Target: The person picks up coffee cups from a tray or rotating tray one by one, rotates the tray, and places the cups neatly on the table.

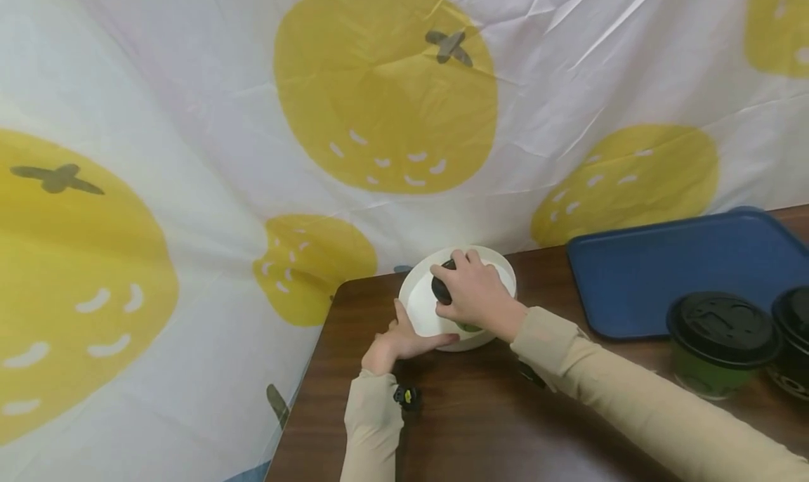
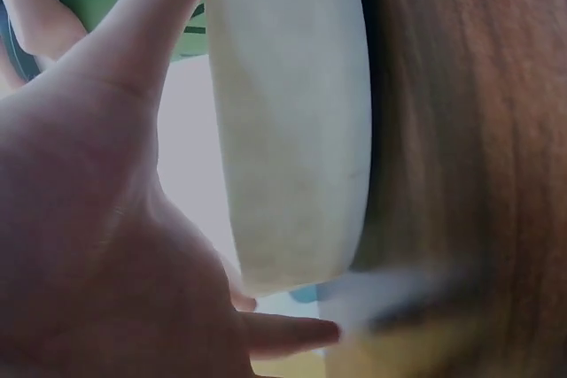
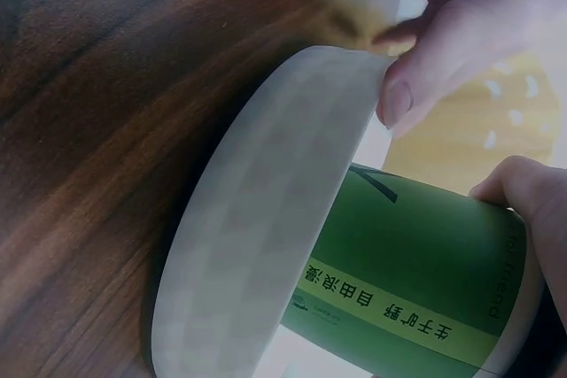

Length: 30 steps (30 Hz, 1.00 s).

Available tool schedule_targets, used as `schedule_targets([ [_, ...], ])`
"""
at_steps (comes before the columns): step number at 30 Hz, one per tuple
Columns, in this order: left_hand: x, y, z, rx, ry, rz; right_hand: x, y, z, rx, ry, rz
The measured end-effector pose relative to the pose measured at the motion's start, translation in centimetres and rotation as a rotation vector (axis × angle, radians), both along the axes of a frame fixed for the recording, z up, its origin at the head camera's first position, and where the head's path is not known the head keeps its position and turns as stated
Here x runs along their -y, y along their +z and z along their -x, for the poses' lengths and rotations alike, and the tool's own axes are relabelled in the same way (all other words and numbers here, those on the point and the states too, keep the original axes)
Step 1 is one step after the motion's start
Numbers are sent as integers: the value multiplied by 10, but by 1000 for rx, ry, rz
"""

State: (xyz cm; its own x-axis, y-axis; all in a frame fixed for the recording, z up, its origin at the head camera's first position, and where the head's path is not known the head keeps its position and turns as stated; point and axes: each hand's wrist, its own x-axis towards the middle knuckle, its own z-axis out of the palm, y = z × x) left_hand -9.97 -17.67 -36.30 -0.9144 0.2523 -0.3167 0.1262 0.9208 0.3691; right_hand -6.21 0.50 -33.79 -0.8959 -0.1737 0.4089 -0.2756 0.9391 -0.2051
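Observation:
A round white dish (image 1: pixel 499 263) with raised sides stands near the back edge of the table. In it, or right over its floor, is a green paper cup (image 3: pixel 407 263) with a black lid (image 1: pixel 442 285). My right hand (image 1: pixel 477 289) grips this cup from above, fingers and thumb around its lidded top. At the dish's near left side is my left hand (image 1: pixel 404 338), its fingers spread and straight. The left thumb touches the near rim, as the right wrist view also shows, while the other fingers reach along the left side.
A blue tray (image 1: pixel 670 271) lies at the back right of the brown wooden table (image 1: pixel 468 426). Before it stand a green cup with a black lid (image 1: pixel 723 327) and another black-lidded cup (image 1: pixel 793 320). A fruit-patterned cloth (image 1: pixel 392 88) hangs behind and to the left.

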Motion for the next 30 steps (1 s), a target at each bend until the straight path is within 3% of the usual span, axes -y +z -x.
schedule_targets([
  [6, -7, 5, -7, -101, 26, 100, 0, 0, 0, 17, -3, 3],
  [11, -15, 4, -9, -163, -36, 135, -1, 0, 0, 17, -6, 0],
  [16, -19, -8, -5, -163, -97, 182, -1, -2, 0, -10, -2, 2],
  [22, -22, -19, -1, -169, -118, 174, -1, -4, 0, -45, -1, 14],
  [30, -25, -16, -4, -146, -107, 162, -2, -5, 1, -47, 0, 14],
])
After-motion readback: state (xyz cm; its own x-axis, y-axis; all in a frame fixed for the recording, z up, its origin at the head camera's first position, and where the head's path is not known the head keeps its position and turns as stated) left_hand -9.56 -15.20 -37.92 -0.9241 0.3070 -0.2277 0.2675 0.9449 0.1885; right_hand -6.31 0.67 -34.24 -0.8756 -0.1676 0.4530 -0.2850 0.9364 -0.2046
